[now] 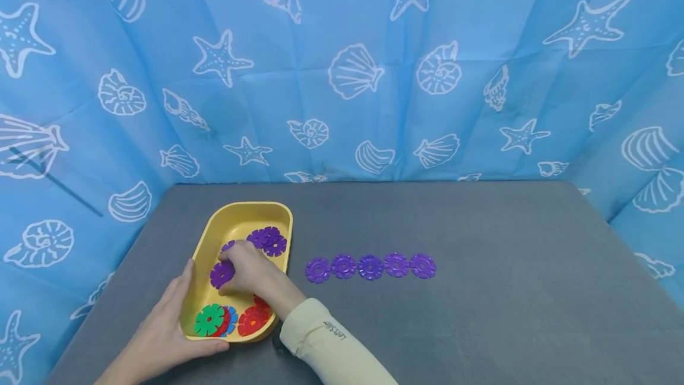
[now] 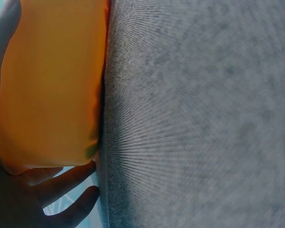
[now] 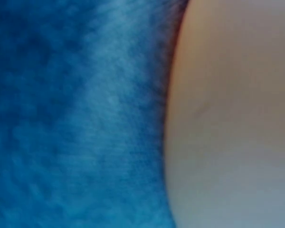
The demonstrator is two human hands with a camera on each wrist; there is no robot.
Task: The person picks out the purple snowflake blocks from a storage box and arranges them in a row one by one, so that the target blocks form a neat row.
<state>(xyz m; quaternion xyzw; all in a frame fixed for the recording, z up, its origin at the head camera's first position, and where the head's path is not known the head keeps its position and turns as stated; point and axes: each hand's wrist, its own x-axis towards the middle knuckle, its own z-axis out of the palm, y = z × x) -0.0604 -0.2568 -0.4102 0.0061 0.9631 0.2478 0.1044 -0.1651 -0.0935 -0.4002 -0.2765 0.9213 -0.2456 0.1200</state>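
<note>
Your left hand (image 1: 165,328) grips the yellow tray (image 1: 235,218) while your right hand (image 1: 251,266) reaches inside.

Taking the tray as your dial, your left thumb and fingers clasp its rim around 8 o'clock; a green disc (image 1: 202,321) lies inside at 7, overlapping red and blue ones. At 9, a purple disc (image 1: 218,278) sits between your right thumb and fingers, though you cannot tell whether they pinch it. Red discs (image 1: 248,324) rest at 5, partly beneath your wrist, and a purple cluster (image 1: 259,237) overlaps at 1. Beyond the tray, toward 3, a row of five purple discs (image 1: 365,267) lies flat on the grey table (image 1: 507,302).
</note>
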